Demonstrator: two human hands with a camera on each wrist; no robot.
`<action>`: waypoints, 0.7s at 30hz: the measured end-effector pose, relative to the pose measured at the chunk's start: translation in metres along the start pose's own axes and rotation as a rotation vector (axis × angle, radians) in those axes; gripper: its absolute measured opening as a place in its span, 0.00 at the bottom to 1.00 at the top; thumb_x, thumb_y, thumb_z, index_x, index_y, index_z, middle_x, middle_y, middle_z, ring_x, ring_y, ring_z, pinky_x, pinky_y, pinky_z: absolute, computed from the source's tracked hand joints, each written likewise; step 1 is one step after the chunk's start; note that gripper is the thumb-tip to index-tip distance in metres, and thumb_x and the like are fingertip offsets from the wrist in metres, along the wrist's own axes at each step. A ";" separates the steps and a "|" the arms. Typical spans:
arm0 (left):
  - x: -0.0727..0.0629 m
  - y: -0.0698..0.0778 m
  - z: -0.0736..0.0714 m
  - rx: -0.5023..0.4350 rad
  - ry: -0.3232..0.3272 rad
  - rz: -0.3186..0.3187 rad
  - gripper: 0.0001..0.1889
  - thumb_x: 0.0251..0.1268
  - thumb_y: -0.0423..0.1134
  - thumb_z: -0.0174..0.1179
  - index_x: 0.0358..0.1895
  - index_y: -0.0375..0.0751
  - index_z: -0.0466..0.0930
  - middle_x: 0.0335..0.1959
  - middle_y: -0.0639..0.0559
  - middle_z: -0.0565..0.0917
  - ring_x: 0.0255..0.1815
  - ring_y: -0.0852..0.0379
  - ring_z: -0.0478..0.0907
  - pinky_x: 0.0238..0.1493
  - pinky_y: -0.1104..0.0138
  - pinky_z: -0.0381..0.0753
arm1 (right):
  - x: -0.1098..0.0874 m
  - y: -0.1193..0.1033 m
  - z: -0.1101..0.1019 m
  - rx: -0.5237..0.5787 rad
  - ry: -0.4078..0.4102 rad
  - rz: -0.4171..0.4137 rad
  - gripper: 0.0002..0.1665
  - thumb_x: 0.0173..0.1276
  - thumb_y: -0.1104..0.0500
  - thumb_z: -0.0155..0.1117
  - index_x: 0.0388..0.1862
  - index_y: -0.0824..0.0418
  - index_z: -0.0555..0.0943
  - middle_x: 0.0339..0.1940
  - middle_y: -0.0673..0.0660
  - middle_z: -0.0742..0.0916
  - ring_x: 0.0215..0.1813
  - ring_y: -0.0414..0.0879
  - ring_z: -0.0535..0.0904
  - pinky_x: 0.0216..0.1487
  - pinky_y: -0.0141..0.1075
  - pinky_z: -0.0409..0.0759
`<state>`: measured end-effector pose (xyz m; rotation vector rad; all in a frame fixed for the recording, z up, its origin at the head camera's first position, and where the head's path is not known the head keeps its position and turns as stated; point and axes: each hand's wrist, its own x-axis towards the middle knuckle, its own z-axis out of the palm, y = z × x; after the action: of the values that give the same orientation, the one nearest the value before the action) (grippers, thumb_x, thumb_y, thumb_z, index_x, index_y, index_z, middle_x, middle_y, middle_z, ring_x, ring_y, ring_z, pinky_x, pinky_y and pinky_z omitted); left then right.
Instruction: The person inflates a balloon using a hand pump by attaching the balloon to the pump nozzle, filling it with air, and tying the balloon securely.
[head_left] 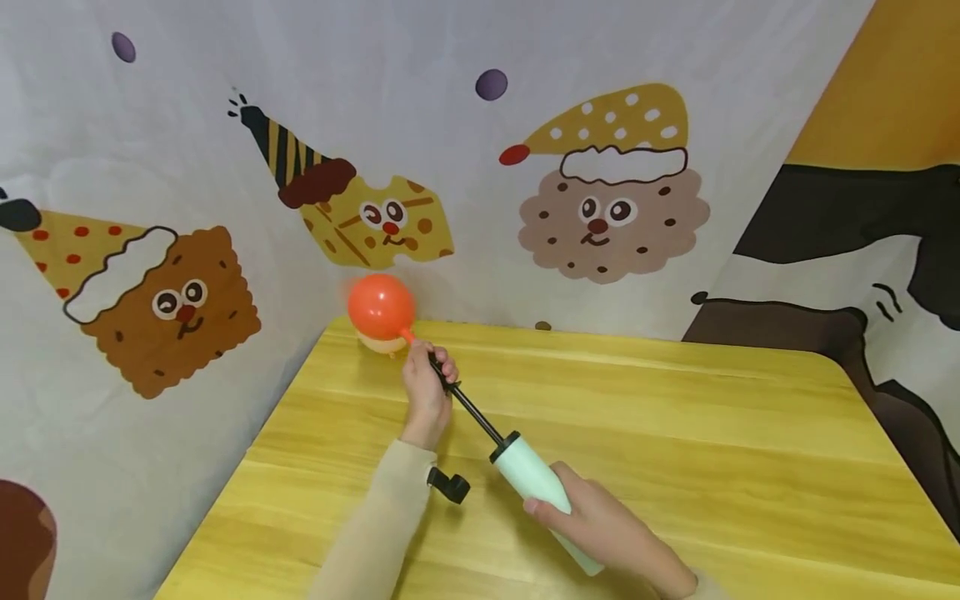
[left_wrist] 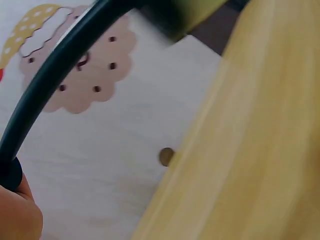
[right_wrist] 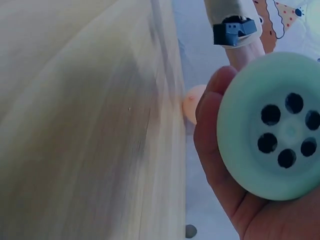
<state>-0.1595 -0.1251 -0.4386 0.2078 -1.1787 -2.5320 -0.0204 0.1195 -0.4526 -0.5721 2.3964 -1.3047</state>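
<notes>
While the right hand (head_left: pixel 596 518) grips the pump (head_left: pixel 531 471), mint-bodied, the left hand (head_left: pixel 426 387) holds its black end at the neck of the orange balloon (head_left: pixel 381 307). Orange balloon: inflated, just beyond the left hand. Pale balloon (head_left: pixel 381 343): likewise beyond that hand, partly hidden by the orange one. Bench (head_left: pixel 697 433): below both hands.

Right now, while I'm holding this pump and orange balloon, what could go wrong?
The orange balloon could slip loose if the left hand eases its grip near the neck. It looks round, so overfilling might burst it. A jerk might also bump the pale balloon partly hidden behind it.
</notes>
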 end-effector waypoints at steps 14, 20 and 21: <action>-0.037 -0.029 0.010 0.100 -0.072 -0.127 0.16 0.88 0.41 0.35 0.34 0.44 0.65 0.25 0.54 0.72 0.19 0.62 0.66 0.19 0.74 0.68 | 0.044 -0.009 0.007 0.056 0.045 -0.002 0.34 0.78 0.40 0.61 0.58 0.71 0.72 0.29 0.54 0.82 0.25 0.44 0.80 0.20 0.38 0.81; -0.021 -0.019 0.008 0.114 -0.065 -0.101 0.18 0.88 0.43 0.35 0.33 0.42 0.66 0.24 0.53 0.72 0.18 0.62 0.67 0.18 0.74 0.69 | 0.031 -0.012 0.007 0.064 0.049 0.026 0.37 0.78 0.38 0.60 0.64 0.70 0.71 0.32 0.55 0.83 0.27 0.45 0.81 0.22 0.39 0.81; -0.016 -0.016 0.007 0.102 -0.058 -0.086 0.18 0.88 0.43 0.35 0.33 0.42 0.66 0.24 0.53 0.72 0.18 0.62 0.67 0.18 0.74 0.69 | 0.026 -0.011 0.006 0.054 0.046 0.028 0.37 0.78 0.38 0.60 0.64 0.70 0.71 0.33 0.54 0.84 0.28 0.45 0.81 0.22 0.39 0.81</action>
<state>-0.1500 -0.1046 -0.4463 0.2163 -1.3510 -2.5694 -0.0379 0.0963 -0.4489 -0.4966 2.3886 -1.3808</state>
